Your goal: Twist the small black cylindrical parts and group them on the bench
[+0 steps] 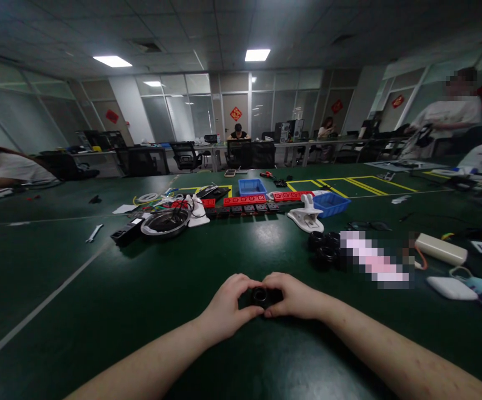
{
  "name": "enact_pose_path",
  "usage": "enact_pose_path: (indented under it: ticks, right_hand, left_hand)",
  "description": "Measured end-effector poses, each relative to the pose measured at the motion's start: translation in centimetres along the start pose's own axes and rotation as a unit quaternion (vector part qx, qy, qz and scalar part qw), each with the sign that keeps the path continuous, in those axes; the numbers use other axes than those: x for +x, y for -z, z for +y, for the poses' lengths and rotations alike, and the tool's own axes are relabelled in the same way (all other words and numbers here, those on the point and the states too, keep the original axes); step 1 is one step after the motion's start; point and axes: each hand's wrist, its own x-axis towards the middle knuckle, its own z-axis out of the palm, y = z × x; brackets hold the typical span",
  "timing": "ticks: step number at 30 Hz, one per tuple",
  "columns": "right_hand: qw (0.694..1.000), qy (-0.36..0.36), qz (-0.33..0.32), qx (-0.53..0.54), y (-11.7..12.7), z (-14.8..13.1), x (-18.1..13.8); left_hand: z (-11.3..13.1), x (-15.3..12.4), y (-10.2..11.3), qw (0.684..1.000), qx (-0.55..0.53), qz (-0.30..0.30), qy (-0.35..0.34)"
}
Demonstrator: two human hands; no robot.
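Note:
My left hand (227,307) and my right hand (293,295) meet at the near middle of the dark green table (140,289). Both have their fingers curled round a small black ring-shaped part (261,296), which sits between them just above the table top. The left thumb and fingers pinch its left side; the right fingers wrap its right side. Much of the part is hidden by the fingers.
Several similar black round parts (326,247) lie beyond my right hand. Farther back lie a white clip stand (306,216), a round dark dish (164,222), red and black power strips (244,204) and two blue baskets (331,203). People sit or stand at far tables.

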Motion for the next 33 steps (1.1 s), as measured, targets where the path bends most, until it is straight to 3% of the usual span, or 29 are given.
enact_pose_path:
  ticks: [7,12,16,23,25,30,33]
  right_hand:
    - [1.000,-0.015,0.013,0.010,-0.3,-0.1,-0.2]
    - [0.994,-0.094,0.061,0.005,-1.2,-0.4,-0.3]
    - [0.984,-0.130,0.111,-0.050,-2.2,-0.5,0.0]
    - [0.965,-0.127,0.160,-0.166,-3.0,-1.6,0.3]
    - [0.973,-0.101,0.146,-0.150,-2.7,-1.6,0.3]
    - [0.995,-0.037,0.042,-0.077,-1.2,-1.0,0.1]
    - [0.998,-0.032,0.030,-0.048,-0.8,-0.7,0.0]
  left_hand:
    - [0.1,0.0,-0.1,1.000,-0.002,-0.004,0.016]
    - [0.7,-0.3,-0.7,0.998,0.006,0.039,0.048]
    - [1.3,-0.5,-1.3,0.991,0.027,0.081,0.103]
    - [1.0,-0.3,-1.4,0.988,0.011,0.103,0.116]
    - [0.8,-0.2,-1.0,0.992,-0.007,0.080,0.099]
    - [0.3,-0.2,0.2,0.998,-0.035,-0.001,0.057]
    - [0.1,-0.3,0.5,0.997,-0.038,-0.024,0.056]
